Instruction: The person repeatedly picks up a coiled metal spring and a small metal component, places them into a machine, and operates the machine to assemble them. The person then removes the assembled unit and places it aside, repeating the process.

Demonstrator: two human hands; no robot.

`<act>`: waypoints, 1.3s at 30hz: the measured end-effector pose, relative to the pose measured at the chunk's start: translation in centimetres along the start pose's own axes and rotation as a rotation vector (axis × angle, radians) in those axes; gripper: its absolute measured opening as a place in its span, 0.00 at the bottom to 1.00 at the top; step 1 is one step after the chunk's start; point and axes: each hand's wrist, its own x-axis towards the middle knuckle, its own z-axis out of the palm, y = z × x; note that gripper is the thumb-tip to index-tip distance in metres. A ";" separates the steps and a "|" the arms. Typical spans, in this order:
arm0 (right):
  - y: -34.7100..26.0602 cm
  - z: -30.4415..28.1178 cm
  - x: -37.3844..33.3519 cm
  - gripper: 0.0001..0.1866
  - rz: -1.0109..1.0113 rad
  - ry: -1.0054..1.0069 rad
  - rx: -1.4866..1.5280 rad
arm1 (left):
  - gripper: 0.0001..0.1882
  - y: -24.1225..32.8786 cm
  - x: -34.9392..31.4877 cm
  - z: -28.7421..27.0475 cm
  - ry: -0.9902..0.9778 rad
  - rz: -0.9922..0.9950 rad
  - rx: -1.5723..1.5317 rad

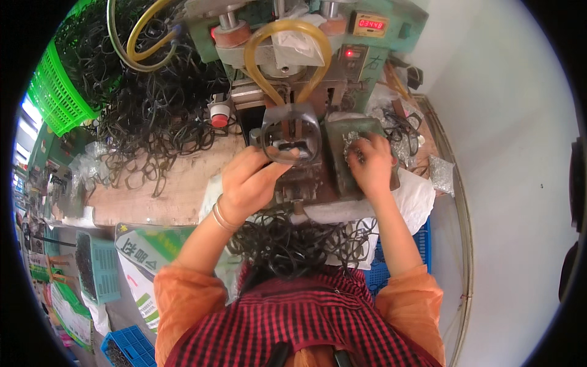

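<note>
My left hand is at the middle of a green press machine, thumb and fingers closed on a dark plastic glasses frame. The frame sits against the metal fixture under the press head. To the right, my right hand reaches into a shallow dark green tray. Its fingers curl down among small shiny metal parts; what lies between the fingertips is hidden. Below the fixture, several black glasses frames are heaped by my lap.
A large tangle of black frames covers the bench's left side, beside a bright green basket. Near the fixture is a red push button. Yellowish hoses loop before the press. A clear bag of metal parts lies far right, near the wall.
</note>
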 end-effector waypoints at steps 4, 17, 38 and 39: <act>0.4 1.2 2.0 0.11 -0.310 -0.110 -0.036 | 0.17 1.0 -0.8 -1.4 -0.149 -0.138 0.082; -0.1 -1.3 0.9 0.08 0.320 0.058 0.380 | 0.11 -18.5 -16.9 -24.3 -0.127 -0.949 1.219; -9.3 -4.1 3.0 0.07 0.054 0.102 0.691 | 0.08 4.3 -3.2 -7.3 -0.157 -0.261 -0.047; -9.4 -2.8 2.9 0.10 0.222 0.065 0.831 | 0.07 4.6 -1.7 -5.9 -0.186 -0.210 -0.101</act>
